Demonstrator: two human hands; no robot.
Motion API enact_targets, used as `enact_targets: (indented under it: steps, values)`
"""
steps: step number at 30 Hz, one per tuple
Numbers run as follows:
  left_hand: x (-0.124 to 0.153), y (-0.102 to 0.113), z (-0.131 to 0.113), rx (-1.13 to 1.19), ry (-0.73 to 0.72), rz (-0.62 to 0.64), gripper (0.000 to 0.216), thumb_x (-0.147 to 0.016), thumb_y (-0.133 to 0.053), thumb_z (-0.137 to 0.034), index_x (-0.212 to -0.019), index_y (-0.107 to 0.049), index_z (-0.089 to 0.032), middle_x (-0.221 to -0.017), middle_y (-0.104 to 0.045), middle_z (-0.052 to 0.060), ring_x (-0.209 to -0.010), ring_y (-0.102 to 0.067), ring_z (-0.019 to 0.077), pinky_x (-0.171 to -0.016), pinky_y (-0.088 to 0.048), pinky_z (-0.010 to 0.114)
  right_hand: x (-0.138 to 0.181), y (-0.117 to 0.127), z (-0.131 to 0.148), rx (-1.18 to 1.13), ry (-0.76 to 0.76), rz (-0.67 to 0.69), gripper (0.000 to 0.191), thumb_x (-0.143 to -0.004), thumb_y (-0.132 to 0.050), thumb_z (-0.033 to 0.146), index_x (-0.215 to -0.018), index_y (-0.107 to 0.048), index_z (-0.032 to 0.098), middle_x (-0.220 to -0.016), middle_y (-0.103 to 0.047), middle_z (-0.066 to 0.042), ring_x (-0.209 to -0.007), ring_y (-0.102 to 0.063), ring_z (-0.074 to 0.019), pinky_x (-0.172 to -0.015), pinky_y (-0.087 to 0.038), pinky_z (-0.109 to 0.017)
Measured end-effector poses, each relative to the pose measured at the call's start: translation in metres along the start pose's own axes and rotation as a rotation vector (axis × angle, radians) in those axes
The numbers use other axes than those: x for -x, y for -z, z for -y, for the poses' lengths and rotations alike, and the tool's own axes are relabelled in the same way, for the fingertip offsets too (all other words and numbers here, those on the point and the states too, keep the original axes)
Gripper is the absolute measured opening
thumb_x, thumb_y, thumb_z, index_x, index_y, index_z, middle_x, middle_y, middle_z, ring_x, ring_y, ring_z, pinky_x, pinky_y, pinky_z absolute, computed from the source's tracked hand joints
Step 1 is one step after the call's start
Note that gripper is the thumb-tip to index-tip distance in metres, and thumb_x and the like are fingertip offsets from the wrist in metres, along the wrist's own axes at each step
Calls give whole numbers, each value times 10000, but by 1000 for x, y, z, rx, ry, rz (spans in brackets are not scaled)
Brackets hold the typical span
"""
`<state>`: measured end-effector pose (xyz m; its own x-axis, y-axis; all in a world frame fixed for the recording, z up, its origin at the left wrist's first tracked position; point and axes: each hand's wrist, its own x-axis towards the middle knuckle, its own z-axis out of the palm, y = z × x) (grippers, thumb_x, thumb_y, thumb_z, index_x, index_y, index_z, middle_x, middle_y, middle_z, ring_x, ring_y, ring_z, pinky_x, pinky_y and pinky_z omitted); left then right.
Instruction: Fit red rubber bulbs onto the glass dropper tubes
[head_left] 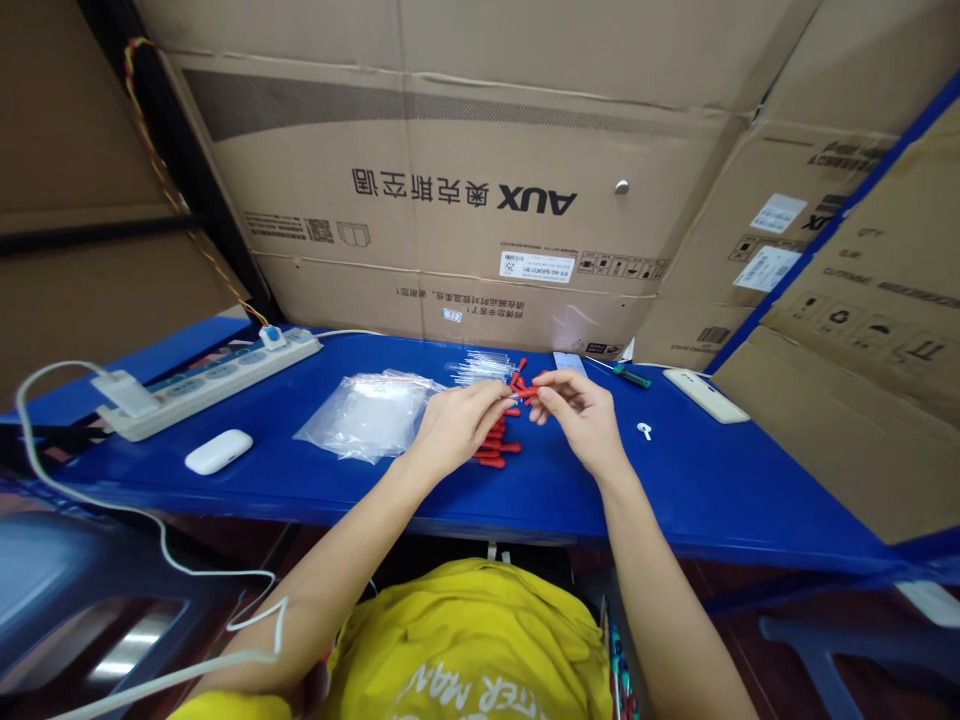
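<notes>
Above the pile, both hands meet at a dropper with a red rubber bulb. My right hand pinches the red bulb between thumb and fingertips. From the left, my left hand is closed on the dropper's thin clear end, mostly hidden by the fingers. Several loose red bulbs lie on the table under and between the hands, some partly covered. Just behind the left hand is a bunch of thin clear tubes. Clear plastic bags lie flat beside the left wrist.
A white power strip with a plugged charger and cable runs along the left. Near it lies a white earphone case. To the right are a screwdriver, a white phone and an earbud. Cardboard panels wall the blue table's back.
</notes>
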<state>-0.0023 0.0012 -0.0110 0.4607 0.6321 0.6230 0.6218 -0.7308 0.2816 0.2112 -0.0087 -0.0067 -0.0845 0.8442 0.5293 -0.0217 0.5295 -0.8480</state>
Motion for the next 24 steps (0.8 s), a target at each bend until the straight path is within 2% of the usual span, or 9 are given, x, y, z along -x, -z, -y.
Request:
enact_targets:
  steps: [4,7,13,24]
  values:
    - [1,1,2,13,-12,59,305,-1158,-403,-354,-1164,-671,-209,-1034,-792,55,-869,-743,198,-732,-484,275,-1,3,-1,12,-28,1,290,-909,-845,481,-1027,-769,227,-773,-781,-12,-685,-761,-169,-684,-637,-308]
    - [2,2,2,21,-53,84,299,-1156,-390,-307,-1138,-668,-198,-994,-781,57,-855,-737,196,-706,-465,271,0,2,-2,18,-34,1,310,-887,-861,499,-987,-767,220,-781,-788,-20,-707,-776,-185,-709,-654,-334]
    - [2,4,0,37,-78,58,286,-1151,-390,-280,-1097,-659,-199,-930,-761,50,-836,-726,189,-683,-438,264,1,0,-3,12,-12,1,289,-880,-874,472,-898,-740,216,-745,-785,-19,-671,-778,-185,-690,-660,-331]
    - [3,1,2,-53,-81,74,306,-1150,-381,-290,-982,-621,-201,-873,-754,42,-764,-701,192,-663,-403,286,2,-3,-3,50,5,15,329,-890,-853,514,-886,-725,211,-732,-774,-24,-663,-775,-196,-687,-669,-352]
